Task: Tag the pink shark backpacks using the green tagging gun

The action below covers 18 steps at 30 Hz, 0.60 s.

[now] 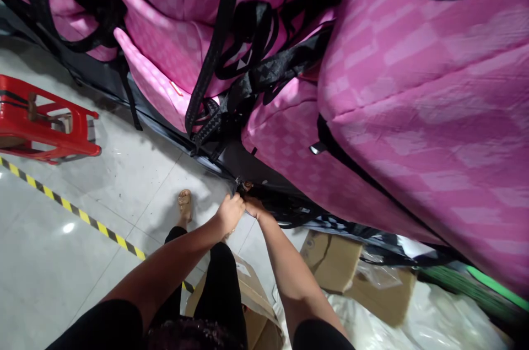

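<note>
Both of my hands meet at the edge of a dark surface bearing pink checkered bags (285, 146). My left hand (231, 211) is closed at a small dark strap or fitting (238, 187); what its fingers grip is too small to make out. Close against it on the right, my right hand (253, 206) reaches to the same spot, its fingertips partly hidden by the dark edge. Black patterned straps (252, 80) hang among the bags above my hands. A large pink bag (425, 102) fills the right side.
A red plastic stool (49, 138) lies on the tiled floor at left, near yellow-black tape (82, 215). An open cardboard box (256, 295) stands by my legs. Flattened cardboard (330, 262) and white plastic bags (446, 317) lie at lower right.
</note>
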Each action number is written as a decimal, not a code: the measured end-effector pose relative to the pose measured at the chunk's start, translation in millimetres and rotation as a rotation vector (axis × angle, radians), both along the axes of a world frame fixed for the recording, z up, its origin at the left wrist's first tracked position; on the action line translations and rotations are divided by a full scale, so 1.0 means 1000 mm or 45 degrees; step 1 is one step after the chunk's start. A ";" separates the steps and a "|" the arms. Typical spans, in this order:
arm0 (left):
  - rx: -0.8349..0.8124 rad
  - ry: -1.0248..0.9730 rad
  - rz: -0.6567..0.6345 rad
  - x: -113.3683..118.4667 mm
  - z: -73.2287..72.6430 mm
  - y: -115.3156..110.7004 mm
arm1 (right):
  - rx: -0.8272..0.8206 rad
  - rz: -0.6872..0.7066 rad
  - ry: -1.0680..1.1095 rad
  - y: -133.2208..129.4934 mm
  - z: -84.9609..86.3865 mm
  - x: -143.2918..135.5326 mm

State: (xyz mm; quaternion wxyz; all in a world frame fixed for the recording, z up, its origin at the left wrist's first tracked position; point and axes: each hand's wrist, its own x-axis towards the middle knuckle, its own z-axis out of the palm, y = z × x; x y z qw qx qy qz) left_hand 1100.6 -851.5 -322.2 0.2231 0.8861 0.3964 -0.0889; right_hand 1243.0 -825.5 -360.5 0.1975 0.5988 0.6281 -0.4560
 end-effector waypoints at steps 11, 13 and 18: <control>0.081 -0.085 0.454 -0.057 -0.002 0.073 | -0.089 -0.226 0.109 -0.005 -0.002 0.002; 0.079 -0.007 0.495 -0.070 -0.008 0.090 | -0.095 -0.248 0.115 -0.005 -0.002 0.003; -0.028 0.118 0.348 -0.091 -0.018 0.115 | -0.094 -0.274 0.110 -0.005 -0.003 0.003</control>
